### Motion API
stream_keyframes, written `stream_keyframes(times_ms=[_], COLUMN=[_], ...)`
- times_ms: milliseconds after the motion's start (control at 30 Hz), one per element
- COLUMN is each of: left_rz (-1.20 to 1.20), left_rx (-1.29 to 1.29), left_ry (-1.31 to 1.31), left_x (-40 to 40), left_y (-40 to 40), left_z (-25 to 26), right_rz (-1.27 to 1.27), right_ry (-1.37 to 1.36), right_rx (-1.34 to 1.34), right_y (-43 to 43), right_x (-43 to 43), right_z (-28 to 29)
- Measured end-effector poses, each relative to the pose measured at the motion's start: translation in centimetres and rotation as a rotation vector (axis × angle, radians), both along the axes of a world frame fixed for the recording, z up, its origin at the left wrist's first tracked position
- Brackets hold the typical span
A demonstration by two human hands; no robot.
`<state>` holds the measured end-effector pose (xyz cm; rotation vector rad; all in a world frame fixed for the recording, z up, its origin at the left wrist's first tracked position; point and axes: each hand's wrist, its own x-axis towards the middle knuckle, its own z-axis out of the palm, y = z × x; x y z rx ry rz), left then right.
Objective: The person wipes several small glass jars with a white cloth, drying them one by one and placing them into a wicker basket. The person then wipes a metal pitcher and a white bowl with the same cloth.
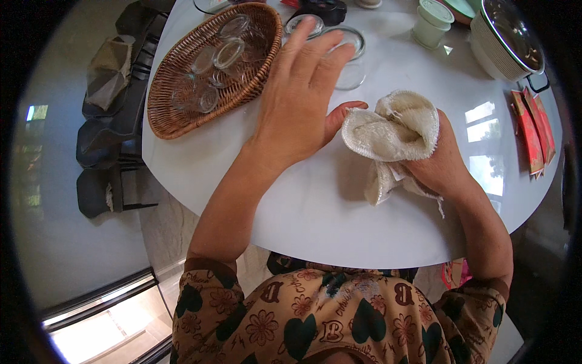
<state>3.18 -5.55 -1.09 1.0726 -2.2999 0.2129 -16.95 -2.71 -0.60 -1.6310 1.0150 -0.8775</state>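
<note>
My right hand grips a bunched cream terry cloth above the white table. Fingers spread, my left hand hovers between the cloth and a brown wicker basket, apparently holding nothing. Its thumb points at the cloth's edge; whether they touch I cannot tell. Several clear glass cups lie in the basket. Just beyond my left fingertips are round glass pieces, one a clear glass dish, partly covered by the fingers.
A ribbed pot with a dark handle stands at the back right, beside a pale green lidded container. Red packets lie near the right edge. A black object sits at the back. Dark chairs stand left of the table.
</note>
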Motion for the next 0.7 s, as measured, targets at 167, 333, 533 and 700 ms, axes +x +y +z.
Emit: stream_keyframes(times_ms=[167,333,533,700], left_rz=[-0.067,-0.05,0.041,-0.208], left_rx=[0.052,0.042,0.364,0.795], left_ry=[0.211,0.273,0.489,1.257], left_x=[0.3,0.5,0.9,0.9], left_y=[-0.1,0.2,1.3,1.9], left_z=[-0.5,-0.2,-0.9,-0.1], right_rz=[0.0,-0.042,-0.116,0.043], right_ry=[0.0,-0.067,0.03,0.339], right_rx=[-0.033,-0.15,-0.712,-0.674], right_y=[0.2,-0.3,-2.1,-2.4], right_x=[-0.1,-1.1,-2.8,-2.2], right_z=[0.1,-0.4,0.1,1.1])
